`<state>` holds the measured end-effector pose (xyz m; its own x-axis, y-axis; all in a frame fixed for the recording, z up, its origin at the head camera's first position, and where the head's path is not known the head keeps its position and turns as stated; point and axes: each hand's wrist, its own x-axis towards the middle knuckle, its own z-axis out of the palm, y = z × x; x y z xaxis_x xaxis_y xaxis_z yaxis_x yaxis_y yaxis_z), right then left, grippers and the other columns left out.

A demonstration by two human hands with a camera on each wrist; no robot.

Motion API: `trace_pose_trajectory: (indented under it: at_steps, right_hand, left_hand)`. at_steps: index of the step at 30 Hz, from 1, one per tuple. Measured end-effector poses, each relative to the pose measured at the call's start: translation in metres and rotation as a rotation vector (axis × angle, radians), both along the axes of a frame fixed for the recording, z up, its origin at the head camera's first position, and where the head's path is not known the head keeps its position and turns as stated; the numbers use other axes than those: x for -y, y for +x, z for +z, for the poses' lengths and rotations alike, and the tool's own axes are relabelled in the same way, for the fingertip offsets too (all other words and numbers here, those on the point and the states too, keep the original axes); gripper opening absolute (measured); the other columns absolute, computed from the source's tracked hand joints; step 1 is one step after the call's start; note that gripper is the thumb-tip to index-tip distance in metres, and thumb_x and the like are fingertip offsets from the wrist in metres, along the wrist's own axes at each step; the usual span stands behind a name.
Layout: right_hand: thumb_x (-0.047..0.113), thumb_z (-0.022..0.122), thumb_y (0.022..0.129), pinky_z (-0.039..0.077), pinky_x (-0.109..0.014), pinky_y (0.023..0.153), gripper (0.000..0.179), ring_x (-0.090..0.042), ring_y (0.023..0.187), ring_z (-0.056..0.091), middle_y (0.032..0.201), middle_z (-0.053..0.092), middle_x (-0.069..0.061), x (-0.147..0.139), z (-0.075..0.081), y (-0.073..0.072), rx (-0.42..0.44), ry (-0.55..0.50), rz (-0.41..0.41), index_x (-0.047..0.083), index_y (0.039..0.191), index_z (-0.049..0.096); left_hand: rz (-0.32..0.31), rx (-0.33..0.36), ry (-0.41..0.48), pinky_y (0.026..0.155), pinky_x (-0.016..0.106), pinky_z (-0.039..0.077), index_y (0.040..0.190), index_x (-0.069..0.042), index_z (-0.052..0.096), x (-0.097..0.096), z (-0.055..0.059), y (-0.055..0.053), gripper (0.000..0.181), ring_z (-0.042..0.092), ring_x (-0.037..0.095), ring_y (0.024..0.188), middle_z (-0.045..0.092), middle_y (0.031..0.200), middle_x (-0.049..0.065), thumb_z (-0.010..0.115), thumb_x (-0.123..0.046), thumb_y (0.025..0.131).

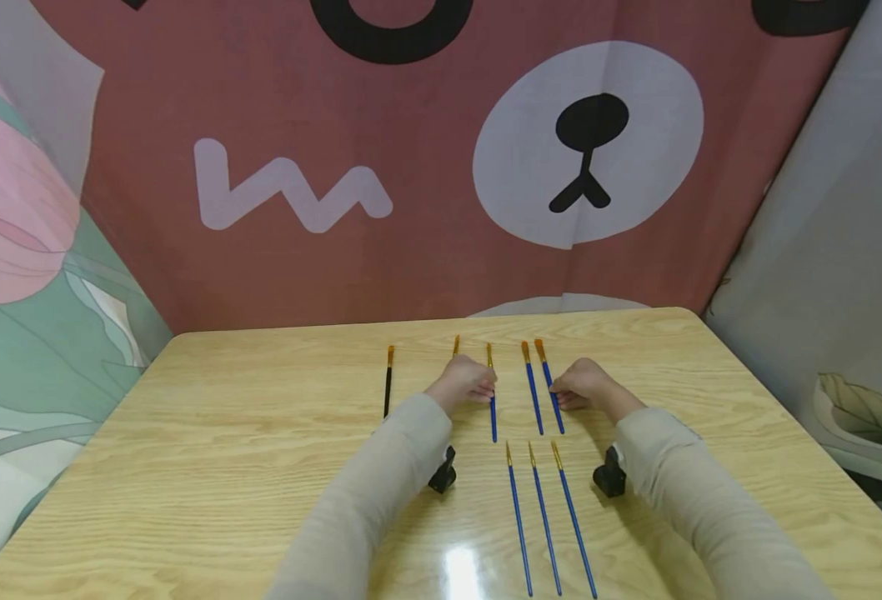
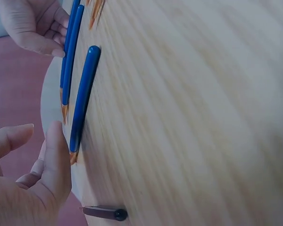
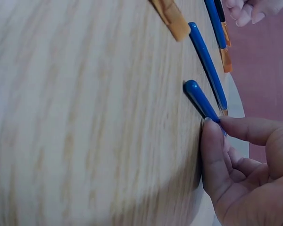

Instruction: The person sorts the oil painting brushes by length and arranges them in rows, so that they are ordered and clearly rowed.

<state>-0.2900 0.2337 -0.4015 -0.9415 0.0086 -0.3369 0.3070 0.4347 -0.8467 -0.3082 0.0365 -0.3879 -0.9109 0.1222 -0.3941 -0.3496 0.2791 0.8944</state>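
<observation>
In the head view my right hand (image 1: 582, 385) pinches the rightmost blue paintbrush (image 1: 557, 414) of the back row between thumb and index finger; the right wrist view shows the grip on its blue handle (image 3: 200, 99). My left hand (image 1: 465, 382) is at another blue paintbrush (image 1: 494, 425). In the left wrist view its thumb and finger stand apart, beside that brush's handle (image 2: 85, 96), not round it. Between the hands lies one more blue paintbrush (image 1: 534, 400). The tip of a brush (image 1: 456, 343) shows behind the left hand, its handle hidden.
A black-handled paintbrush (image 1: 388, 379) lies left of the left hand. Nearer the front, three thin blue paintbrushes (image 1: 518, 517) lie side by side. All are on a wooden table (image 1: 223, 450), with a printed reddish cloth (image 1: 411, 275) behind. Black wrist cameras (image 1: 610, 475) hang under the sleeves.
</observation>
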Motion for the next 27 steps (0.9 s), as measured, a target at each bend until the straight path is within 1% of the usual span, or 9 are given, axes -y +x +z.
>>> trace_pose_trajectory:
  at_steps: [4, 8, 12, 17, 20, 27]
  right_hand:
    - [-0.001, 0.055, 0.079, 0.053, -0.028, 0.053, 0.014, -0.015, 0.047, 0.054, 0.058, 0.053, -0.008, 0.0005, -0.0014, -0.0020, 0.005, -0.004, -0.015, -0.013, 0.085, 0.054]
    - [-0.001, 0.055, 0.078, 0.053, -0.028, 0.051, 0.011, -0.015, 0.047, 0.054, 0.058, 0.052, -0.008, 0.0008, -0.0020, -0.0038, 0.008, 0.010, -0.018, -0.011, 0.082, 0.054]
    - [-0.002, 0.054, 0.078, 0.053, -0.029, 0.051, 0.008, -0.016, 0.048, 0.053, 0.058, 0.052, -0.008, 0.0021, -0.0003, -0.0039, 0.002, 0.020, -0.013, -0.009, 0.082, 0.052]
    - [-0.002, 0.052, 0.080, 0.053, -0.030, 0.054, 0.015, -0.016, 0.052, 0.053, 0.065, 0.053, -0.010, 0.0008, 0.0014, -0.0022, -0.018, 0.001, 0.008, -0.011, 0.092, 0.049]
    - [-0.003, 0.051, 0.081, 0.053, -0.029, 0.054, 0.020, -0.016, 0.054, 0.053, 0.069, 0.053, -0.010, -0.0006, 0.0008, -0.0015, -0.014, -0.022, 0.006, -0.011, 0.099, 0.045]
    - [-0.004, 0.052, 0.081, 0.053, -0.029, 0.052, 0.028, -0.015, 0.052, 0.054, 0.069, 0.055, -0.010, -0.0018, -0.0013, 0.0006, -0.030, -0.062, 0.000, -0.010, 0.106, 0.042]
  left_hand:
    - [0.005, 0.007, -0.009, 0.052, 0.027, 0.053, 0.093, 0.008, 0.055, 0.0019, -0.0017, -0.0021, 0.021, 0.055, 0.017, 0.051, 0.058, 0.065, 0.010, 0.059, 0.001, 0.074]
    - [0.010, 0.011, -0.003, 0.052, 0.028, 0.053, 0.093, 0.007, 0.055, 0.0043, -0.0021, -0.0017, 0.020, 0.054, 0.017, 0.050, 0.057, 0.064, 0.010, 0.060, 0.001, 0.074]
    - [0.000, 0.013, -0.018, 0.052, 0.028, 0.053, 0.094, 0.007, 0.055, 0.0059, -0.0025, -0.0021, 0.021, 0.056, 0.019, 0.052, 0.057, 0.065, 0.011, 0.061, 0.000, 0.075]
    - [-0.007, 0.013, -0.027, 0.052, 0.029, 0.053, 0.092, 0.007, 0.055, 0.0043, -0.0036, -0.0036, 0.019, 0.056, 0.020, 0.054, 0.057, 0.065, 0.012, 0.060, 0.000, 0.075]
    - [-0.005, 0.008, -0.037, 0.051, 0.029, 0.053, 0.091, 0.006, 0.055, 0.0034, -0.0049, -0.0041, 0.018, 0.056, 0.020, 0.053, 0.057, 0.064, 0.011, 0.061, 0.000, 0.075]
    - [0.021, 0.017, -0.043, 0.050, 0.028, 0.053, 0.090, 0.007, 0.055, 0.0022, -0.0065, -0.0029, 0.018, 0.055, 0.019, 0.051, 0.056, 0.063, 0.011, 0.061, 0.003, 0.074]
